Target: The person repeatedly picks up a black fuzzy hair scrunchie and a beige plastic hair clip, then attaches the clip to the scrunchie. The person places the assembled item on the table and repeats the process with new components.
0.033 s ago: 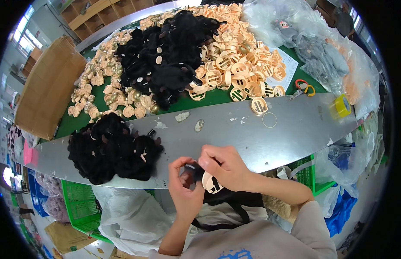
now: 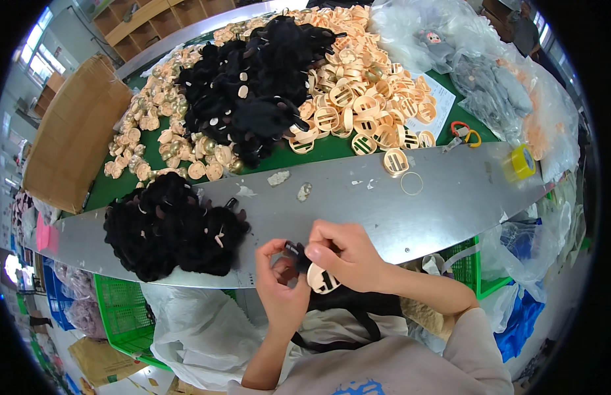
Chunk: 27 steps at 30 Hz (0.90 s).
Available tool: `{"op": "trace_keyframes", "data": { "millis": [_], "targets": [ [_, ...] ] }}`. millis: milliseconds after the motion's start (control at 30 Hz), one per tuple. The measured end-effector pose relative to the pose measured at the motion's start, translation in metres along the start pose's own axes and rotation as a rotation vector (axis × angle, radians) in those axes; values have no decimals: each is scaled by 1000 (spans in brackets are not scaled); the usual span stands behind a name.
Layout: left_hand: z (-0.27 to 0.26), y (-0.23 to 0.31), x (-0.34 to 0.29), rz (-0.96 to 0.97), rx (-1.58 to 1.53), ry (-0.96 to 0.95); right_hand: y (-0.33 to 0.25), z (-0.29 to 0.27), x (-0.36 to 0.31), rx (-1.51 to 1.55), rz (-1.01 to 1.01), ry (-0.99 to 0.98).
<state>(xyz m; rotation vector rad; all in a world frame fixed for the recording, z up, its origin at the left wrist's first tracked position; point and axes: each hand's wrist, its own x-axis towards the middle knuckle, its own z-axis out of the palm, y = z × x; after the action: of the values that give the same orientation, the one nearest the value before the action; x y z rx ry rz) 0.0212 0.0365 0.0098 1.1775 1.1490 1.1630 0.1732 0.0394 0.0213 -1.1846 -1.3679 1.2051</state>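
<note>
- A long worktable, its metal ledge nearest the worker and its green top beyond, is crowded with parts.
- A broad heap of black furry pieces covers the middle of the green top; plenty appears left to handle.
- To its right spreads a pile of pale slotted cups, loose and seemingly unused.
- A smaller black bunch sits apart on the ledge, at left; whether these are finished cannot be told.
- The worker's left hand curls its fingers and thumb narrowly around a small black furry piece; the right hand meets it, thumb and forefinger pinched at the same piece.
- That black furry piece, held above the ledge's near edge, appears only partly worked.
- A pale slotted disc shows just below the right thumb, against the black piece; whether the two are joined is hidden.
- A thin hoop lies on the ledge, well apart from both hands.
</note>
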Motion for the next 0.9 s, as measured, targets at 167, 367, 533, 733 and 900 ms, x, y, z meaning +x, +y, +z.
{"op": "trace_keyframes", "data": {
  "millis": [167,367,533,733,900],
  "targets": [
    [-21,-34,9,-69,-173,-199,4,1,-10,-182,-188,51],
    [-15,-25,3,-73,-500,-213,-1,1,-21,-272,-104,126],
    [-16,-30,3,364,83,-68,14,10,-7,-552,-578,317],
    [-16,-22,14,467,439,-40,44,20,0,-421,-472,443],
    [-3,-34,9,474,435,-91,51,25,-2,-93,-285,410]
  ]
}}
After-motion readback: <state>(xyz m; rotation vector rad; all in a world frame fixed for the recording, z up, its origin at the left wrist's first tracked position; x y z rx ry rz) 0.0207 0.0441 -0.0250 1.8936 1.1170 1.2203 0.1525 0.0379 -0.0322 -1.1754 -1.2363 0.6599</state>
